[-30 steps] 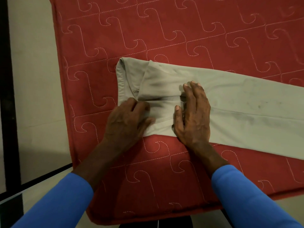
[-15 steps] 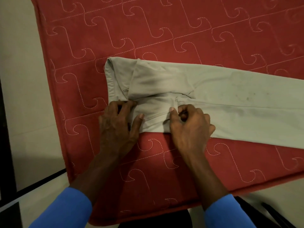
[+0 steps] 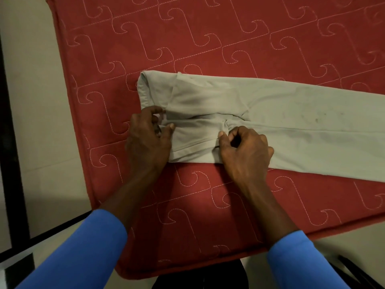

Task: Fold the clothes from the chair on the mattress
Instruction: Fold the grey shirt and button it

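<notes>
Light grey trousers [image 3: 281, 126] lie lengthwise across the red quilted mattress [image 3: 187, 38], waist end at the left, legs running off the right edge of view. My left hand [image 3: 149, 136] pinches the waistband's near corner between thumb and curled fingers. My right hand [image 3: 245, 149] grips a bunched fold of the cloth at the crotch seam, fingers curled round it. Part of the near hem is hidden under both hands.
The mattress lies on a pale floor [image 3: 27, 101], its left edge and near corner in view. A black frame bar [image 3: 8, 142] runs along the far left. A dark thin object [image 3: 358, 272] pokes in at the bottom right.
My right hand went from lying flat on the trousers to curling and gripping the fold near the crotch. My left hand shifted to the waist corner and pinched it. The view moved slightly.
</notes>
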A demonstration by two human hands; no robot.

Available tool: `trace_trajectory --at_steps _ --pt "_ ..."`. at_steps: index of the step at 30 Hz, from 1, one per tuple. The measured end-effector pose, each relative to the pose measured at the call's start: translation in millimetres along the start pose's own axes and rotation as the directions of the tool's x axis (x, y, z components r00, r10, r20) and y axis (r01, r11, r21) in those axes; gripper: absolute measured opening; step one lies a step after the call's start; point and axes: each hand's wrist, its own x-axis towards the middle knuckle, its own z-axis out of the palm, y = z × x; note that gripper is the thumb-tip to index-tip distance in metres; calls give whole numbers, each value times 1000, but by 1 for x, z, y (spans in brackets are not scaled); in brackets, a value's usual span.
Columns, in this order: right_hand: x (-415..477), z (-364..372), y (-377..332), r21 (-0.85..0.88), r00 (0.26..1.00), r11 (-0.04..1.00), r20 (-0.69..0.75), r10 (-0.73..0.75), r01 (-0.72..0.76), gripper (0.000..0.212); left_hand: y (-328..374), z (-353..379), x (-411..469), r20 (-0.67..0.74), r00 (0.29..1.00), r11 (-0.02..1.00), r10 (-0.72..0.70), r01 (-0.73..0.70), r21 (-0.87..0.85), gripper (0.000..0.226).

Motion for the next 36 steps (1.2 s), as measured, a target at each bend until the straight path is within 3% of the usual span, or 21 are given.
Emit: trace_trajectory --at_steps 4,7,11,14,17,20,24,28,31,34,36 --pt "-7 -10 11 127 993 992 -119 -1 16 18 28 12 -33 -98 969 970 229 -218 107 49" --pt "-8 -32 39 164 934 986 -355 32 29 19 59 36 -57 17 906 901 424 -423 99 54" --pt "11 -81 102 139 791 985 -590 165 -102 28 104 94 -70 232 786 796 573 -601 70 70" --pt "40 -125 157 77 682 950 -679 271 -301 48 141 138 -65 306 714 709 630 -689 149 77" --pt "73 -161 202 -14 624 804 -639 450 -594 77 168 179 -55 409 662 644 628 -737 204 93" --pt "90 -178 229 -130 681 773 -577 450 -621 82 172 205 -50 509 636 590 580 -759 276 110" --pt "95 -187 238 -287 795 810 -516 319 -511 70 168 209 -49 492 651 586 578 -751 305 114" --pt "104 -205 242 4 836 898 -361 412 -441 60 169 208 -50 495 642 577 585 -759 302 114" --pt "108 -223 235 238 861 899 -278 426 -368 27 170 207 -51 490 639 580 593 -761 291 113" --pt "103 -226 209 216 893 946 -332 304 -241 12 169 206 -51 481 639 589 600 -760 275 110" --pt "94 -215 183 109 900 978 -384 208 -180 24 169 206 -50 472 637 596 610 -761 257 106"
